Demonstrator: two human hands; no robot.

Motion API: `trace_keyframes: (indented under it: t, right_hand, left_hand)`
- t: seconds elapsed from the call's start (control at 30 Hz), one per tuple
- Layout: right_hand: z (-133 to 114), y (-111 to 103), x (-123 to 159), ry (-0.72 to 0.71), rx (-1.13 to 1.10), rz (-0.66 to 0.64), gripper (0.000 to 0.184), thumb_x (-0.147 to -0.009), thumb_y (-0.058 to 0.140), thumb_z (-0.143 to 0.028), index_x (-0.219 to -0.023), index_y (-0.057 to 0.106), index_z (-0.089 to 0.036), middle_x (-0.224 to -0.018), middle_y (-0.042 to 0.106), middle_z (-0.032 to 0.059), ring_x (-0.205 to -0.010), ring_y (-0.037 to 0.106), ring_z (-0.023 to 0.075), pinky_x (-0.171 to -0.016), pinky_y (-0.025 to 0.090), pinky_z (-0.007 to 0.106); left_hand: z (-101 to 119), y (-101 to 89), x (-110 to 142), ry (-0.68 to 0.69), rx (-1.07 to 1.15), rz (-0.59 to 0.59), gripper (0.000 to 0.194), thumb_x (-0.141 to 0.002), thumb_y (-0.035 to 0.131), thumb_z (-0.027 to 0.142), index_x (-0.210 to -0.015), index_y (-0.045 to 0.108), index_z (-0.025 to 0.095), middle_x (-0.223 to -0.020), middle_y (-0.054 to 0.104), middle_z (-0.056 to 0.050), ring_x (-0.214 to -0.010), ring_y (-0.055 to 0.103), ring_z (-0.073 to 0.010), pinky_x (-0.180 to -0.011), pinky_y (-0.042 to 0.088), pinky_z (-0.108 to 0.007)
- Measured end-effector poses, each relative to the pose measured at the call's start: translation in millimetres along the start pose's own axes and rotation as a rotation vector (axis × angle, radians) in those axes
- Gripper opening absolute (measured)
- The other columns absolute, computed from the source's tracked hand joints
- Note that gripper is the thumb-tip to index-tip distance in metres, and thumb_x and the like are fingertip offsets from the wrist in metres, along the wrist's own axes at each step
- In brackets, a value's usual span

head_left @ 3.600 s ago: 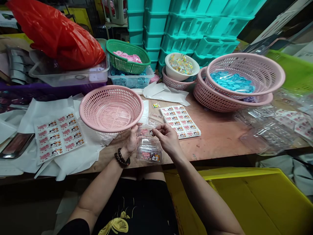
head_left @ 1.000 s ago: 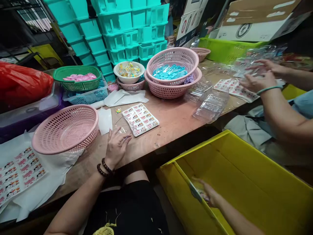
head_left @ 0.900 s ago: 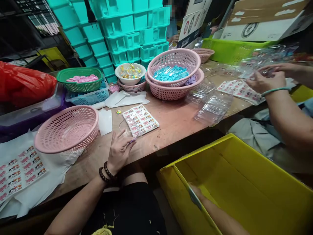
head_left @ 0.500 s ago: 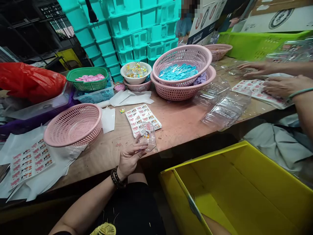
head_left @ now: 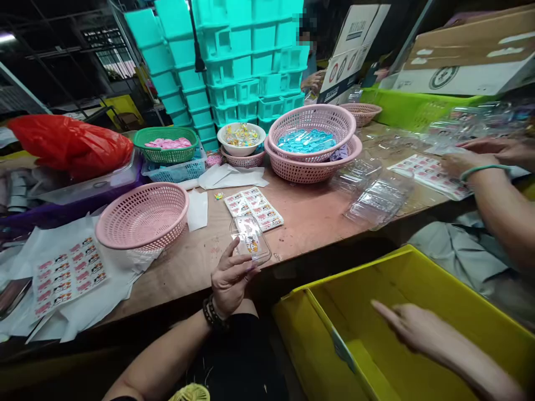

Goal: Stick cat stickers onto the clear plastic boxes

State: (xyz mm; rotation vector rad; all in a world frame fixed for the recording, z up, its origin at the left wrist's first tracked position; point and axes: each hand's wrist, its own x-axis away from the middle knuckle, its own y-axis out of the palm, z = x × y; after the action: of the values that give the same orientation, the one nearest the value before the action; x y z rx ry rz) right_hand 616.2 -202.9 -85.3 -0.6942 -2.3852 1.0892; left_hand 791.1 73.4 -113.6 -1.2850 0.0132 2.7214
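Pinching a clear plastic case (head_left: 253,236) showing a cat print, tilted up, by its lower edge between thumb and fingers of the left hand (head_left: 231,280) near the front of the table (head_left: 309,217), with a stack of printed sheets (head_left: 256,203) just beyond at twelve o'clock and a pink basket (head_left: 144,214) at nine. Holding the blurred right hand (head_left: 418,328) loosely uncurled, with index finger extended and nothing visible in its grasp, towards four o'clock, over or inside a yellow box (head_left: 451,292).
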Motion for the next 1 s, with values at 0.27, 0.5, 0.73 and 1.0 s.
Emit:
trace_keyframes:
  t: [0.27,0.5,0.73,1.0]
  right_hand:
    - [-177.2,70.0,21.4,-0.073,-1.298,-0.696,0.061,-0.066,0.080,-0.059,-0.115,0.060,-0.027,-0.117,0.069,0.0067,-0.094,0.068,0.0181,-0.079,0.053,0.030]
    - [-213.5,82.8,-6.9,-0.285,-0.954,-0.963,0.050,-0.068,0.084,-0.044,-0.110,0.069,-0.021,-0.108,0.072,0.0051,-0.097,0.067,0.0179,-0.086,0.052,0.031]
    - [-244.9,99.4,-8.1,-0.366,-0.770,-0.794,0.047,-0.069,0.078,-0.056,-0.098,0.073,-0.020,-0.095,0.072,0.0035,-0.088,0.064,0.0181,-0.072,0.052,0.029]
    - [-228.1,128.7,11.8,-0.134,-0.836,-0.520,0.051,-0.064,0.077,-0.064,-0.076,0.074,-0.015,-0.076,0.067,0.0042,-0.062,0.052,0.0105,-0.054,0.039,0.023]
  left_hand:
    - [13.9,-19.5,15.1,0.217,-0.110,-0.057,0.033,-0.085,0.069,0.009,-0.112,0.073,0.028,-0.104,0.074,-0.004,-0.130,0.056,-0.0274,-0.104,0.054,-0.048]
    - [26.8,-107.6,-7.4,-0.378,0.176,0.153,0.047,-0.088,0.061,0.041,-0.133,0.059,0.029,-0.134,0.060,-0.009,-0.127,0.056,-0.0297,-0.103,0.051,-0.047]
    - [27.9,-123.1,-39.5,-1.164,0.787,-0.231,0.049,-0.078,0.074,0.037,-0.124,0.064,0.023,-0.130,0.065,-0.015,-0.118,0.063,-0.0359,-0.083,0.061,-0.044]
    - [14.2,-105.6,-25.2,-0.978,0.607,0.170,0.044,-0.069,0.083,0.037,-0.106,0.066,0.020,-0.117,0.072,-0.010,-0.105,0.070,-0.0245,-0.091,0.057,-0.036]
